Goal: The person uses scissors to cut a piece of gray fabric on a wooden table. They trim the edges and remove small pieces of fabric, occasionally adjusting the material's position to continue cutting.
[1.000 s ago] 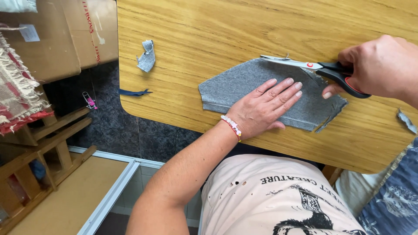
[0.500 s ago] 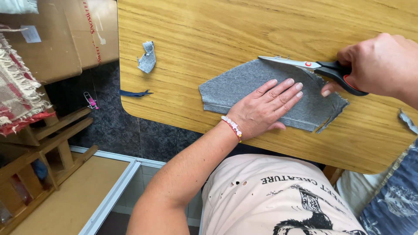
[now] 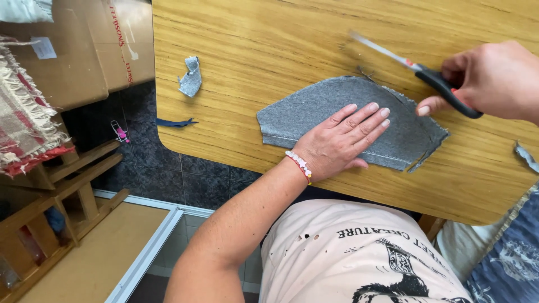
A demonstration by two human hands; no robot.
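A grey piece of fabric (image 3: 314, 112) with a curved far edge lies on the wooden table (image 3: 269, 45). My left hand (image 3: 342, 140) lies flat on it, fingers spread, pinning it down; a beaded bracelet circles the wrist. My right hand (image 3: 488, 81) grips black-handled scissors (image 3: 415, 68), whose blades are raised off the cloth and point left above its far edge.
A small grey fabric scrap (image 3: 191, 78) lies on the table's left part, another scrap (image 3: 526, 156) at the right edge. A dark blue strip (image 3: 174, 122) hangs at the table's near left corner. Cardboard boxes (image 3: 78, 56) and a wooden rack (image 3: 62, 191) stand at the left.
The scissors have lifted off the fabric's far edge and the blades have drawn together. My left hand stays pressed on the cloth.
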